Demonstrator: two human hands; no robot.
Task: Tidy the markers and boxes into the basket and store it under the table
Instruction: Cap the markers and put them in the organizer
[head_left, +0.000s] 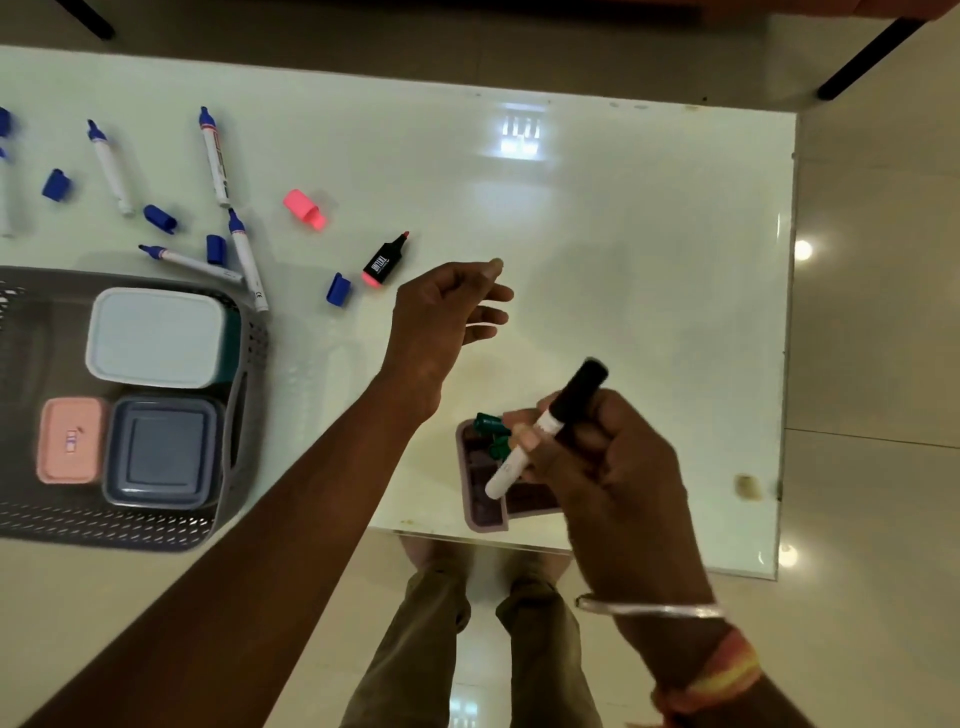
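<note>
My right hand (608, 457) grips a white marker with a black cap (550, 423) above an open purple box (485, 501) at the table's near edge; green caps (491, 431) lie in that box. My left hand (447, 317) hovers over the table with relaxed fingers, holding nothing. A grey basket (244, 395) at the left holds a white-lidded box (156, 338), a pink box (70, 441) and a grey-blue box (163, 452). Several uncapped blue markers (215, 156) and loose blue caps (338, 289) lie scattered at the back left. An uncapped black highlighter (385, 260) and its pink cap (305, 209) lie nearby.
The glass table (649, 234) ends at its right edge near tiled floor (872, 312). Black furniture legs (862, 57) stand beyond the far edge. My legs and feet (467, 623) show below the near edge.
</note>
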